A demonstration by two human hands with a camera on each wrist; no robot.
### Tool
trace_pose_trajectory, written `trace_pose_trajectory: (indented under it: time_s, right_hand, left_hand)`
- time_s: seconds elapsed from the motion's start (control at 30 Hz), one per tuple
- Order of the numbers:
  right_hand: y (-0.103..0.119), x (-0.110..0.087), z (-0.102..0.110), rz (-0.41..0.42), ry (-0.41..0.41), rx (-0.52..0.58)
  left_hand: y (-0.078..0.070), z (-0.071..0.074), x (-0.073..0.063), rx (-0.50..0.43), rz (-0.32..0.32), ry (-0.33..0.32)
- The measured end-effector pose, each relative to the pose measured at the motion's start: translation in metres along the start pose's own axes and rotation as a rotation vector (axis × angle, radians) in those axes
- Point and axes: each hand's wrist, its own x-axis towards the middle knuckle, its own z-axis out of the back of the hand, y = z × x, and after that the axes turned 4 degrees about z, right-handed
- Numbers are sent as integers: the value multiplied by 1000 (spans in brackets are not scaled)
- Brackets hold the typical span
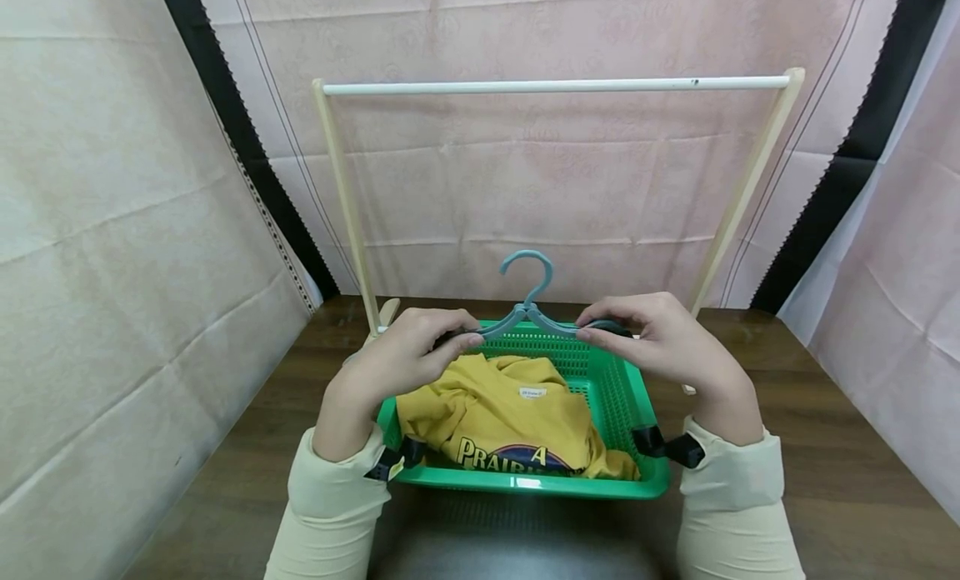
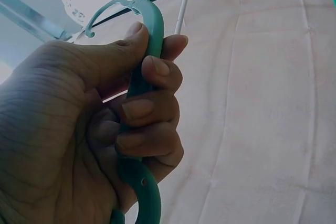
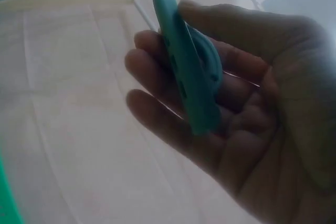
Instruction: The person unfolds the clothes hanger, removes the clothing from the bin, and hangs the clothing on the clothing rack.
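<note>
A blue-green plastic clothes hanger point(image 1: 528, 309) is held up between both hands, its hook pointing upward, above the back of a green basket point(image 1: 651, 480). My left hand point(image 1: 411, 351) grips the hanger's left arm; in the left wrist view the fingers point(image 2: 152, 108) curl round it with the thumb pressed on top. On the other side my right hand point(image 1: 656, 338) pinches the right arm between thumb and fingers, as the right wrist view also shows. Below the hands, a yellow garment point(image 1: 502, 405) with printed lettering and a small white label lies crumpled in the basket.
Behind the basket stands a rack with a white horizontal bar point(image 1: 555, 87) and cream side posts point(image 1: 750, 188). The basket sits on a dark wooden table point(image 1: 810, 447). Pale cloth walls point(image 1: 150, 230) enclose the left, back and right sides.
</note>
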Motion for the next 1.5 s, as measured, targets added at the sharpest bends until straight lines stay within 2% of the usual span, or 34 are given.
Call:
trace_pose_trajectory:
  time_s: [0.3, 0.63, 0.9, 1.27, 1.5]
  right_hand:
    - [0, 0, 1, 35, -11, 40]
    - [0, 0, 0, 41, 7, 52]
    - [0, 1, 0, 89, -42, 38]
    - [0, 0, 0, 122, -89, 56]
    - [-2, -1, 3, 124, -113, 68]
  left_hand:
    - [-2, -3, 2, -6, -4, 22]
    - [-2, -3, 1, 6, -27, 9]
    - [-3, -1, 0, -16, -53, 8]
    - [-2, -1, -1, -25, -39, 25]
    - [-2, 0, 0, -19, -52, 32]
